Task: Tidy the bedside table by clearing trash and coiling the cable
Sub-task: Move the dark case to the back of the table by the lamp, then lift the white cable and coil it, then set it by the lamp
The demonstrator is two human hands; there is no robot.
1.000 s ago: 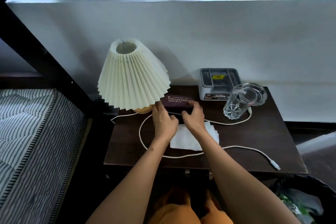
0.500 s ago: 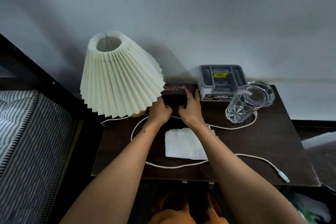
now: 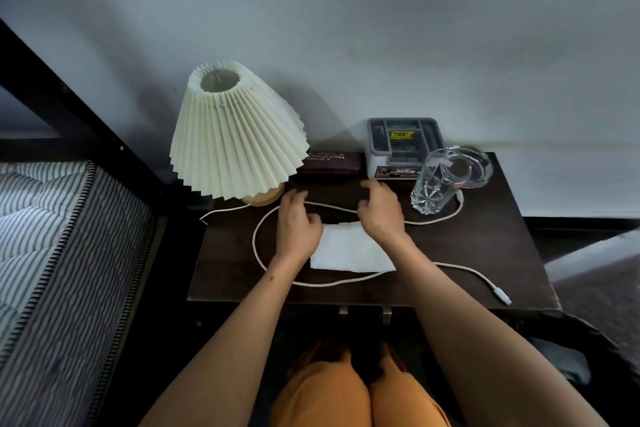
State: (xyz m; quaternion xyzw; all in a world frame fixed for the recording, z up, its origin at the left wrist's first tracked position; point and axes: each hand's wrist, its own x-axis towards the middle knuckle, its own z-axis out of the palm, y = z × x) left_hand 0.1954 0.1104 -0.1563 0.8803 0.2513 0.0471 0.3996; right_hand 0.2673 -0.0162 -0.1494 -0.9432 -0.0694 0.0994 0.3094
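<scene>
A white charging cable [image 3: 257, 243] lies in a loose loop across the dark bedside table [image 3: 485, 253], its plug [image 3: 502, 296] near the front right corner. A white tissue [image 3: 349, 251] lies flat inside the loop. A maroon glasses case [image 3: 330, 163] rests at the back against the wall, between the lamp and a grey box. My left hand [image 3: 298, 222] and my right hand [image 3: 379, 210] hover just in front of the case, fingers apart, holding nothing. Both hands are over the cable's far strand and the tissue's back edge.
A pleated cream lamp [image 3: 235, 135] stands at the back left. A grey organiser box [image 3: 405, 144], a glass ashtray [image 3: 467, 166] and a cut-glass tumbler [image 3: 431, 191] crowd the back right. A striped mattress [image 3: 52, 236] lies to the left.
Both hands pushed the maroon case back to the wall, then let go and drew back toward me. The case now lies by itself.
</scene>
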